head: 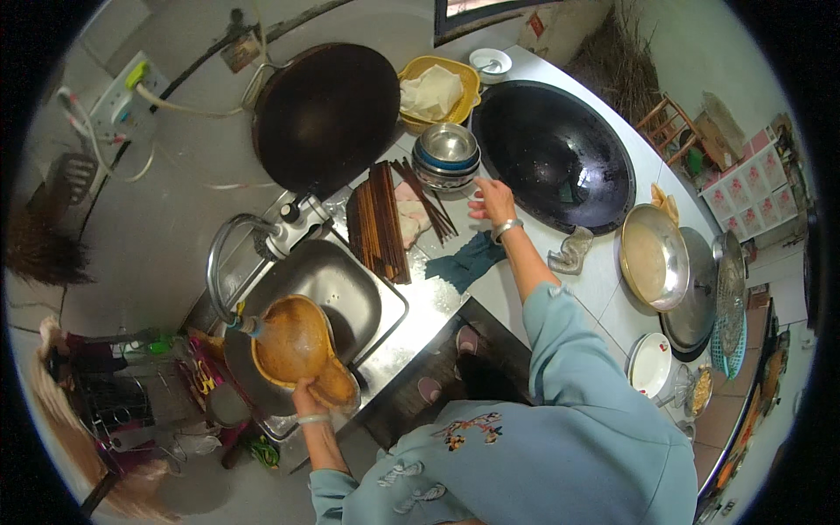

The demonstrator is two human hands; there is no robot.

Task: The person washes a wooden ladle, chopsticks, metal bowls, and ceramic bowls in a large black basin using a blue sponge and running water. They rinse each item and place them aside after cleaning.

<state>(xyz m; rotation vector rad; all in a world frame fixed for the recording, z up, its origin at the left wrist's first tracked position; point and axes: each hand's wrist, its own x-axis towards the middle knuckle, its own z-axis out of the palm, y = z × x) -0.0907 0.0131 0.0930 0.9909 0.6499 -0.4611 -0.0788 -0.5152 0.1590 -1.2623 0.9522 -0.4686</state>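
My left hand point(306, 398) grips a gourd ladle point(295, 338) over the double sink point(328, 295). The ladle's bowl is under the outlet of the curved faucet point(213, 262), and water appears to be in it. Over the tiled counter my right hand point(492, 200) is raised with its fingers apart, holding nothing. It is between a stack of metal bowls point(447, 154) and a large black wok point(554, 157). A dark teal cloth point(466, 261) lies below that hand, near the wrist.
A slatted wooden piece point(377, 223) and thin dark sticks point(430, 200) lie beside the sink. A round dark pan or lid point(328, 118) leans on the wall, near a yellow basket point(471, 69). To the right are a scrubber point(572, 251), a metal basin point(654, 257) and white plates point(651, 364).
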